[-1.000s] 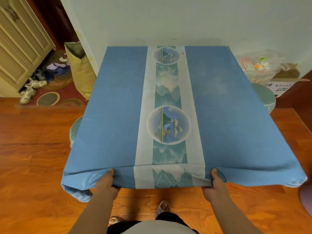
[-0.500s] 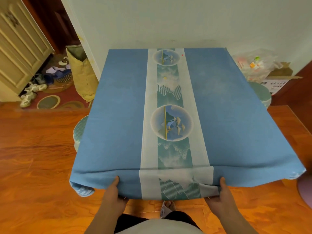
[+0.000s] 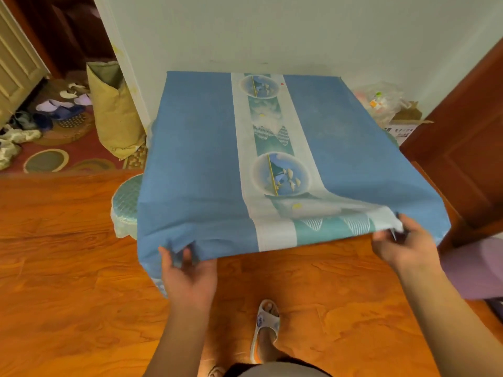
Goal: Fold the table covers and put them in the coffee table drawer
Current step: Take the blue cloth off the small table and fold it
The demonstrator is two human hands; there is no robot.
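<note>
- The smooth blue rectangular table cover, white-banded, was pinched at its near edge by the left hand and right hand.
- Glossy orange wood floor lay open on the near side.

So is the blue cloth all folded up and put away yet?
Not yet. The blue table cover lies spread over the table, with only its near edge lifted. The left hand and right hand grip that edge, ready for a first fold. All the folding and putting it in the drawer, which isn't in view, are left.
</note>
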